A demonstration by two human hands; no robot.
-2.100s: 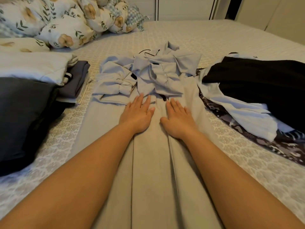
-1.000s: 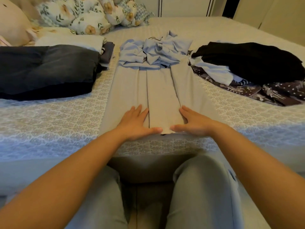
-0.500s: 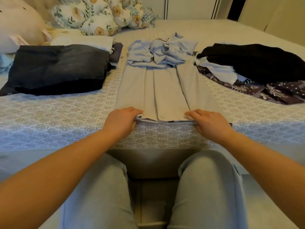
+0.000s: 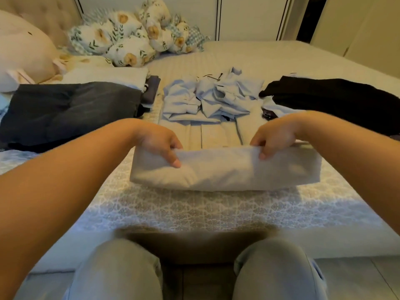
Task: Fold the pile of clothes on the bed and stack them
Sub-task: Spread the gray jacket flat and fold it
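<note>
As hands grip trousers (image 4: pixel 225 169), patterned bedspread (image 4: pixel 216 211), wardrobe doors (image 4: pixel 249 18)

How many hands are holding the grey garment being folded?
2. The left hand grips the lifted near edge of the grey garment toward its left end; the right hand grips the same edge toward its right end.
</note>
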